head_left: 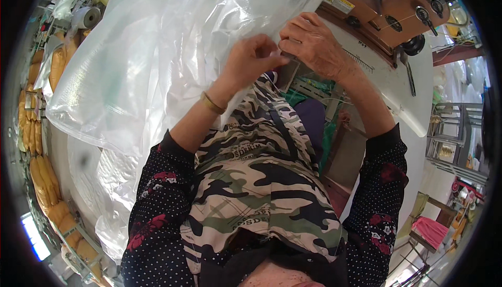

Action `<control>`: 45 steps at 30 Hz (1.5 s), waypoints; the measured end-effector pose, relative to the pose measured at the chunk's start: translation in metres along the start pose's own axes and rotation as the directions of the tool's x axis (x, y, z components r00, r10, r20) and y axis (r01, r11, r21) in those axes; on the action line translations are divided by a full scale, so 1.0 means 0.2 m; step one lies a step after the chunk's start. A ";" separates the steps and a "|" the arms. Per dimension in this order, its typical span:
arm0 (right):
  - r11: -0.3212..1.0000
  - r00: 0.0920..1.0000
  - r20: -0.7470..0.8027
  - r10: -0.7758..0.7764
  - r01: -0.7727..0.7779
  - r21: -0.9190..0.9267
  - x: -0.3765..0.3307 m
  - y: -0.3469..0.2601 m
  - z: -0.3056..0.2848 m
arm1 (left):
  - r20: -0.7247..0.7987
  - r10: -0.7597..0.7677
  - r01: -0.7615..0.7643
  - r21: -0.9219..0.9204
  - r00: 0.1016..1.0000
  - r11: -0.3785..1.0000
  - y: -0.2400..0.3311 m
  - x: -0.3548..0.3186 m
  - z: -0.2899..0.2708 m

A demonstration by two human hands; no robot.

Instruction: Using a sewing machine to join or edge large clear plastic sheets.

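Observation:
My left hand (pixel 253 59) and my right hand (pixel 312 44) meet near the front edge of a white sewing table (pixel 381 78). The left thumb and fingers come together in a pinch, their tips close to the right fingers. On my right hand the fingers are curled inward. Whatever lies between the fingertips is too small or hidden to make out. Translucent white plastic sheeting (pixel 141 46) spreads in loose folds beyond and to the left of my left hand. To the right of my right hand stands a brown sewing machine (pixel 379 12).
A dark, slender metal tool (pixel 409 75) lies on the table beside the machine. Yellow bundles (pixel 49 182) line the left side. At the right are a grey metal rack (pixel 455 135) and a pink cloth (pixel 431 230). A camouflage apron (pixel 261 182) covers my lap.

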State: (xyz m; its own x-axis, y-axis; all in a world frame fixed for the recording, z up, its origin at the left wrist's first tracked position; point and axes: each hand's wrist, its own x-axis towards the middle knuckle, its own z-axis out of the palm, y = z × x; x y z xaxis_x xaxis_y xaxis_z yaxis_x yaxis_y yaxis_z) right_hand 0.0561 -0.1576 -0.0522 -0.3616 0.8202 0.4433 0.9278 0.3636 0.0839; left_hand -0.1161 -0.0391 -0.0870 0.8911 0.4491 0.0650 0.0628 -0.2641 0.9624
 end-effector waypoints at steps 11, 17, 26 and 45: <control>1.000 1.000 -0.011 0.019 -0.019 -0.018 0.02 -0.01 -0.01 | -0.189 0.611 -0.367 0.653 0.769 0.663 0.04 -0.04 0.09; 0.997 0.998 0.009 0.064 -0.064 0.032 0.04 0.06 -0.06 | -0.243 0.454 -0.316 0.448 0.857 0.836 0.04 -0.05 0.06; 0.990 0.995 -0.029 0.096 -0.093 0.103 0.06 0.21 -0.11 | -0.219 0.434 -0.359 0.312 0.874 0.880 0.05 -0.05 0.05; 0.906 0.939 -0.300 0.171 -0.269 -0.326 0.00 0.48 -0.15 | -0.007 0.440 -0.389 0.457 0.898 0.800 0.18 0.03 0.12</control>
State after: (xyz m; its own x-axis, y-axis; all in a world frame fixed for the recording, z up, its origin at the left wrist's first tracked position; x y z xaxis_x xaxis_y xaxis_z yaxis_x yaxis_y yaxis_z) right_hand 0.1471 -0.1352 -0.0174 -0.1533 0.6996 0.6979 0.9681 -0.0351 0.2479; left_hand -0.0976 -0.0674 -0.0583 0.8247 0.2927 0.4839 -0.0911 -0.7757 0.6245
